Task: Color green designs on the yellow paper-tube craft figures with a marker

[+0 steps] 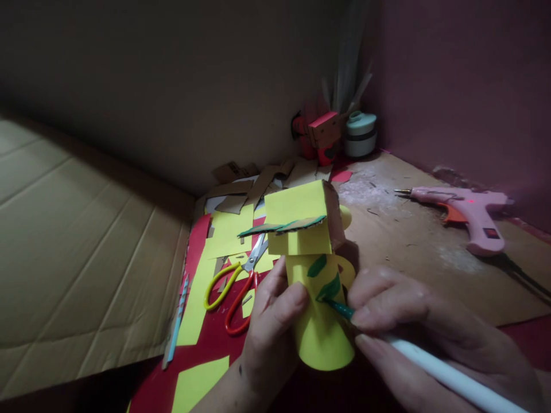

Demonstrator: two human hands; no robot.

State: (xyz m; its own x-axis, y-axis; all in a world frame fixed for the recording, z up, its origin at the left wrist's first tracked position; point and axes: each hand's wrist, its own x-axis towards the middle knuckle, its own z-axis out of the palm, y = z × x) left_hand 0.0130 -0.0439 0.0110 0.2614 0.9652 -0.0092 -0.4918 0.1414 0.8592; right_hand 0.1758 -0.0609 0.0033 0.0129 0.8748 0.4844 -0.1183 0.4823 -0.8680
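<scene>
A yellow paper figure [322, 344] with a cone-like body and a boxy head is in my left hand [275, 321], the thumb pressed against its side. Across the front of the box runs a thin green-edged cardboard strip [297, 225]. Between the fingers of my right hand [413, 321] is a white marker [439, 364] with a dark green tip. That tip touches the yellow body at the lower end of a green leaf shape [331, 285]. A second green leaf shape [317, 265] lies just above it.
Red-and-yellow-handled scissors [241, 281] lie among yellow paper scraps [191, 310] on the left, near a blue pencil [178, 321]. A pink glue gun [469, 209] rests on cardboard at right. Behind stand a red box-headed figure [325, 135] and a pale lidded pot [360, 137]. A large cardboard panel [86, 246] flanks the left.
</scene>
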